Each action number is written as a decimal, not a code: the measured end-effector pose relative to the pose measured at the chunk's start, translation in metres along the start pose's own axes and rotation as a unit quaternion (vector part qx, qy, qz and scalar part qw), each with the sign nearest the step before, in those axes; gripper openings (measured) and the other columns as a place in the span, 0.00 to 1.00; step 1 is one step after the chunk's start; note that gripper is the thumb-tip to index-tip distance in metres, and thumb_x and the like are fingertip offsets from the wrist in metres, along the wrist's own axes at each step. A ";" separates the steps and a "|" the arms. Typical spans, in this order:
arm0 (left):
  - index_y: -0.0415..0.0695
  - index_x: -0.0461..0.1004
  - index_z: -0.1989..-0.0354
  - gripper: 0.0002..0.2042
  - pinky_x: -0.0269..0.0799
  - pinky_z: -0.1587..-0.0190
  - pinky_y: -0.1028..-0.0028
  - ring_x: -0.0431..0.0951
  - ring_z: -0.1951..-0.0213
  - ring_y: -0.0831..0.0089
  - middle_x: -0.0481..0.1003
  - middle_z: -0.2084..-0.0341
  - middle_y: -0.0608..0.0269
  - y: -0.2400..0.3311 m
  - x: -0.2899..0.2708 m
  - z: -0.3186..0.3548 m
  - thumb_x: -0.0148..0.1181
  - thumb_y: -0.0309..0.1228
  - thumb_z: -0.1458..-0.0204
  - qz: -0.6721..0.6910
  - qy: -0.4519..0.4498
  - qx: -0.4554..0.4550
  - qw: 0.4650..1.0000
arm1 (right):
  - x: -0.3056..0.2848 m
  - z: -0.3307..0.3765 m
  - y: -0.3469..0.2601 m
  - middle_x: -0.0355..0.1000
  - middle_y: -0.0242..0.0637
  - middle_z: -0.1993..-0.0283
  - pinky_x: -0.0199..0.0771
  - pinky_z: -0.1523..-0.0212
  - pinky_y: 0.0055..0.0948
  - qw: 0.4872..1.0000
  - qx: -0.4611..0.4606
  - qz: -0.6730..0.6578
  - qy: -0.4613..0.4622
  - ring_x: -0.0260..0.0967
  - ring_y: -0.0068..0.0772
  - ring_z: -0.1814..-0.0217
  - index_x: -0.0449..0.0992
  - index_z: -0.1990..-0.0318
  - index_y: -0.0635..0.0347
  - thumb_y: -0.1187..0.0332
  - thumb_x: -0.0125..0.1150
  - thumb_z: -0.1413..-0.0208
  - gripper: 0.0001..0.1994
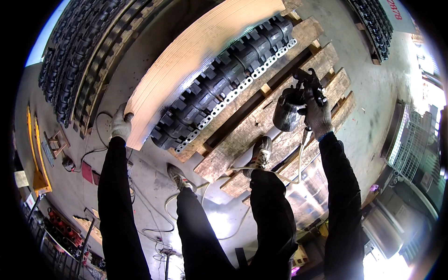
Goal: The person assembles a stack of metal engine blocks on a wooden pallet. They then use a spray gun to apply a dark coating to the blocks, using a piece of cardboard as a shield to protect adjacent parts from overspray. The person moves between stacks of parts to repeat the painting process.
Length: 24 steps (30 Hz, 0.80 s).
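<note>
My left hand [121, 124], in a light work glove, grips the near end of a long cardboard sheet [175, 60]. The sheet stands along the far side of a row of black metal track parts [224, 77], and dark paint smears its lower edge. The row lies on a wooden pallet [266, 116], its near side lined with pale plates full of holes. My right hand [319, 117], gloved too, is closed round a black paint spray gun [308, 86] with a paint-stained cup [287, 111]. The gun is held above the pallet's right part, apart from the row.
A pale hose [301, 163] runs from the gun down past my feet. One shoe [262, 151] is on the pallet, the other on the floor. Stacked black track parts [70, 56] stand at the far left. A yellow pallet jack [39, 172] and a wire cage [408, 140] flank the area.
</note>
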<state>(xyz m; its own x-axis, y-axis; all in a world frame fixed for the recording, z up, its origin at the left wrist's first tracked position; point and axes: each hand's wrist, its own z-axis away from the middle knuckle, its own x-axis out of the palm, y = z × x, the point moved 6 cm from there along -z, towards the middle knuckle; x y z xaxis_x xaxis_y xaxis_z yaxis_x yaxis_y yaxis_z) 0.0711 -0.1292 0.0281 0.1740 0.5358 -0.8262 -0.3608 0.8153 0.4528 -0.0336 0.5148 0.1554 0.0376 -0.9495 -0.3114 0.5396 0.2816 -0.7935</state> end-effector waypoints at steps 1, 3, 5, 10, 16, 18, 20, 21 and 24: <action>0.45 0.67 0.42 0.21 0.72 0.48 0.61 0.76 0.48 0.51 0.76 0.52 0.47 -0.001 0.002 -0.001 0.59 0.23 0.45 -0.003 -0.005 0.006 1.000 | 0.000 -0.003 -0.007 0.77 0.31 0.56 0.76 0.72 0.22 1.000 0.006 0.013 0.004 0.73 0.19 0.63 0.70 0.37 0.56 0.58 0.51 0.31 0.20; 0.44 0.68 0.42 0.21 0.72 0.49 0.62 0.77 0.49 0.51 0.77 0.53 0.47 0.002 -0.001 0.001 0.58 0.21 0.46 -0.008 0.004 -0.005 1.000 | 0.004 -0.014 -0.019 0.77 0.30 0.57 0.75 0.71 0.22 1.000 -0.008 0.007 0.013 0.74 0.20 0.64 0.71 0.38 0.54 0.54 0.51 0.32 0.20; 0.44 0.68 0.42 0.21 0.73 0.49 0.62 0.77 0.49 0.52 0.77 0.54 0.47 0.002 0.003 0.003 0.58 0.19 0.46 -0.005 0.013 0.003 1.000 | 0.004 -0.026 -0.032 0.77 0.30 0.57 0.75 0.71 0.22 0.999 0.000 0.050 0.015 0.74 0.21 0.64 0.72 0.40 0.55 0.53 0.52 0.33 0.21; 0.43 0.69 0.43 0.21 0.73 0.50 0.64 0.78 0.51 0.56 0.78 0.55 0.47 -0.006 0.007 0.000 0.55 0.17 0.47 0.015 0.029 0.040 0.999 | -0.003 -0.066 -0.045 0.77 0.29 0.63 0.71 0.74 0.23 0.998 -0.021 0.028 0.053 0.72 0.21 0.71 0.75 0.44 0.58 0.56 0.56 0.35 0.19; 0.42 0.69 0.43 0.21 0.74 0.50 0.64 0.78 0.51 0.54 0.78 0.56 0.46 -0.020 0.010 0.004 0.55 0.18 0.47 -0.021 0.044 0.022 0.999 | 0.011 -0.084 -0.044 0.79 0.32 0.58 0.74 0.66 0.26 0.990 -0.060 0.123 0.046 0.74 0.21 0.61 0.78 0.47 0.60 0.61 0.58 0.37 0.17; 0.42 0.69 0.42 0.21 0.74 0.51 0.63 0.78 0.52 0.52 0.78 0.56 0.45 -0.019 0.009 0.002 0.56 0.18 0.46 0.006 0.038 0.032 0.999 | 0.006 -0.093 -0.038 0.80 0.34 0.58 0.75 0.59 0.28 0.991 -0.057 0.108 0.060 0.74 0.22 0.59 0.78 0.48 0.62 0.62 0.59 0.38 0.16; 0.41 0.69 0.42 0.21 0.74 0.51 0.63 0.79 0.52 0.52 0.78 0.57 0.45 -0.012 0.011 -0.002 0.56 0.19 0.46 -0.010 0.038 0.041 0.998 | -0.002 -0.108 -0.030 0.80 0.34 0.58 0.74 0.59 0.29 0.990 -0.068 0.091 0.085 0.74 0.21 0.59 0.79 0.49 0.62 0.62 0.59 0.38 0.16; 0.41 0.69 0.42 0.21 0.74 0.51 0.62 0.79 0.52 0.51 0.78 0.57 0.45 -0.011 0.010 -0.001 0.56 0.19 0.46 -0.021 0.039 0.042 0.998 | 0.002 -0.108 -0.032 0.81 0.33 0.59 0.74 0.58 0.29 0.988 -0.062 0.108 0.088 0.74 0.21 0.59 0.79 0.49 0.62 0.62 0.59 0.38 0.16; 0.41 0.69 0.42 0.21 0.74 0.51 0.62 0.79 0.52 0.51 0.78 0.57 0.45 -0.012 0.008 0.005 0.56 0.19 0.46 0.010 0.045 0.021 0.999 | 0.015 -0.101 -0.039 0.81 0.33 0.60 0.74 0.58 0.28 0.985 -0.050 0.139 0.093 0.74 0.20 0.59 0.79 0.50 0.62 0.62 0.61 0.39 0.15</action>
<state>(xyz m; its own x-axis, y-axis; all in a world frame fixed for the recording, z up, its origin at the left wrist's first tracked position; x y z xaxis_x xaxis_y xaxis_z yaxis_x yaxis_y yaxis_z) 0.0815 -0.1338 0.0181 0.0826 0.5323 -0.8425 -0.3250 0.8136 0.4822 -0.1392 0.5032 0.1288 0.0122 -0.7948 -0.6068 0.4435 0.5482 -0.7091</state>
